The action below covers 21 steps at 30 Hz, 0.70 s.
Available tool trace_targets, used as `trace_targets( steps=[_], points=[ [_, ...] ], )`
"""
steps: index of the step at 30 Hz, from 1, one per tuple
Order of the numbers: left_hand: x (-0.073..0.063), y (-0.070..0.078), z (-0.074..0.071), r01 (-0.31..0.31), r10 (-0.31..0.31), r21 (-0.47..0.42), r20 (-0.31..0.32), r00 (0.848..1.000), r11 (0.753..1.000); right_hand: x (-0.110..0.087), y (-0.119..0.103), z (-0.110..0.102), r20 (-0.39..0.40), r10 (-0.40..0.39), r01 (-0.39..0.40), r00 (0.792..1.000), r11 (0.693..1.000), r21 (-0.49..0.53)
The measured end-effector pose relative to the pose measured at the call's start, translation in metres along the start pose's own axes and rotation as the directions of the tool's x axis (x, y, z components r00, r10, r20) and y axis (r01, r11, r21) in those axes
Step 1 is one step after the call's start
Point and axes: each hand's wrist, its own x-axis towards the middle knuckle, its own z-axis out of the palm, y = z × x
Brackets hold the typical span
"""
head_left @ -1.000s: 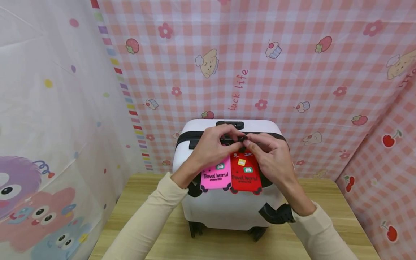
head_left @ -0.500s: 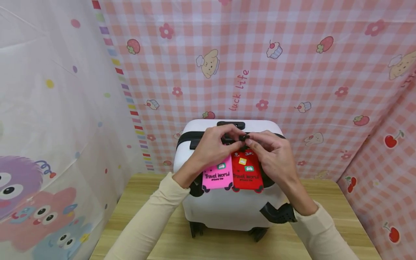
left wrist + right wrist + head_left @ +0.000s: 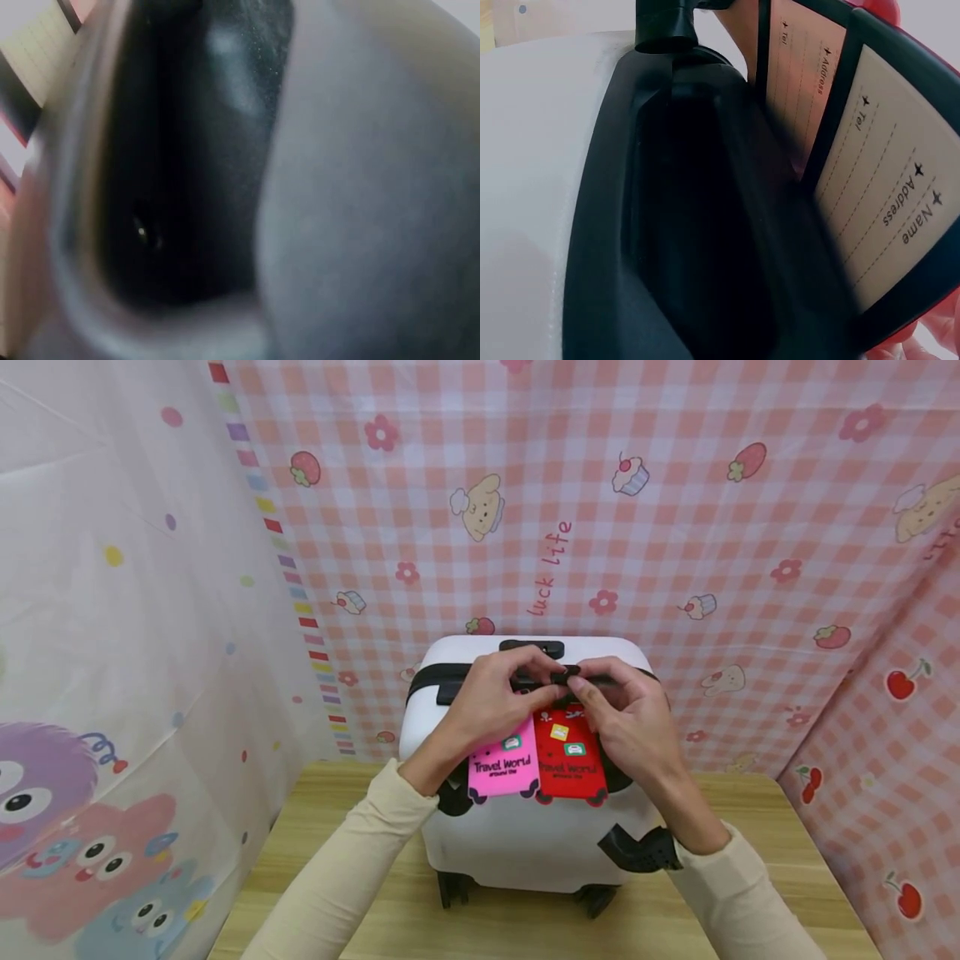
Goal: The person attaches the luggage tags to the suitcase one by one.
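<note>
Two luggage tags hang side by side on the front of a white suitcase (image 3: pixel 525 852): a pink luggage tag (image 3: pixel 501 770) and a red luggage tag (image 3: pixel 573 768). Above the red one, my left hand (image 3: pixel 495 693) pinches a short black strap (image 3: pixel 566 677) between thumb and fingertips. My right hand (image 3: pixel 633 718) pinches the strap's right end, thumb below and index finger above. The fingers partly hide it. In the right wrist view, a printed name-and-address card (image 3: pixel 896 172) shows on a tag's back beside the suitcase's black handle (image 3: pixel 592 225).
The suitcase stands on a wood-grain table (image 3: pixel 345 852), wheels down, with a black top handle (image 3: pixel 551 649). A pink checked curtain (image 3: pixel 660 527) hangs close behind it. White cartoon-print cloth (image 3: pixel 150 635) covers the left side. Black surfaces fill the left wrist view.
My right thumb and index finger have shifted and spread a little at the strap's end, with the index finger raised. My left hand has kept its place, and the tags hang almost unchanged.
</note>
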Motion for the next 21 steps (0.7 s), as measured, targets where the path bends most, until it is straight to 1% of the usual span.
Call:
trace_targets(
  steps=[7,15,18,21],
  points=[
    [0.0005,-0.0001,0.0008,0.016,-0.016,-0.007,0.002,1.0,1.0,0.0004,-0.0004,0.0008,-0.019,0.016,-0.016,1.0,1.0,-0.009],
    [0.0001,0.001,-0.0012,0.022,-0.022,-0.002,0.005,1.0,1.0,0.0017,0.0009,0.001,-0.051,0.078,-0.077,0.996,0.997,0.016],
    [-0.0002,0.0013,-0.0016,0.026,-0.026,0.008,0.008,1.0,1.0,0.0013,0.001,0.0015,-0.07,0.082,-0.082,0.994,0.997,-0.004],
    [-0.0003,0.0016,-0.0018,0.024,-0.024,0.014,0.007,1.0,1.0,0.0012,0.0019,0.0027,-0.096,0.069,-0.072,0.993,0.997,-0.032]
  ],
)
